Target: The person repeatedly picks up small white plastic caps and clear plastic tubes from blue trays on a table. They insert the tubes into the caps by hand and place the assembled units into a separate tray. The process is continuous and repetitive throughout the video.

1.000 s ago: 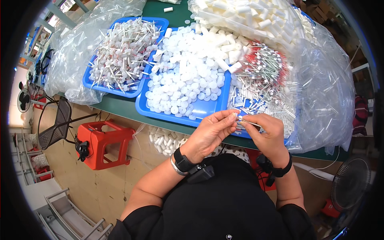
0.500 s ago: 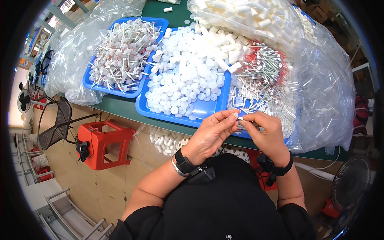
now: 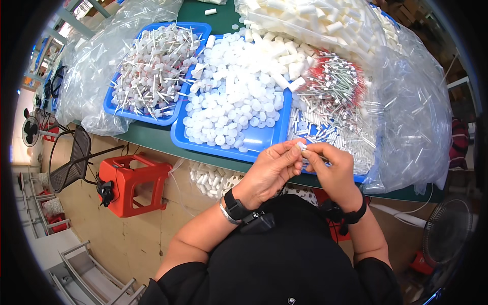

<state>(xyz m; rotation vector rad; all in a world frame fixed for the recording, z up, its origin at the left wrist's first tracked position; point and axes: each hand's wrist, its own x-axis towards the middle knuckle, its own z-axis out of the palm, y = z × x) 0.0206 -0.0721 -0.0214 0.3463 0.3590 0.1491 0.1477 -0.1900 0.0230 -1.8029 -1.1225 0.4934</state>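
Head view only. Left hand [image 3: 267, 170] and right hand [image 3: 330, 165] meet at about 5 o'clock from picture centre, just over the near edge of the green bench [image 3: 152, 140]. Both pinch one small white part [image 3: 302, 146] between their fingertips, left fingers bunched on it, right thumb and forefinger closed on its other side; how firm the grip is, cannot tell.

At 12 o'clock from the hands sits a blue tray of white caps [image 3: 234, 96]. At 10 o'clock, a second blue tray of capped white sticks [image 3: 152, 71]. At 1 o'clock, a heap of thin tubes with red ends [image 3: 333, 89] and clear plastic bags [image 3: 417, 112]. A red stool [image 3: 134, 183] stands on the floor at 9 o'clock.

Risks, as judgement: the part is tiny and held over the bench edge, so a slip likely drops it to the floor or lap. Elbow drift could snag the loose bags.
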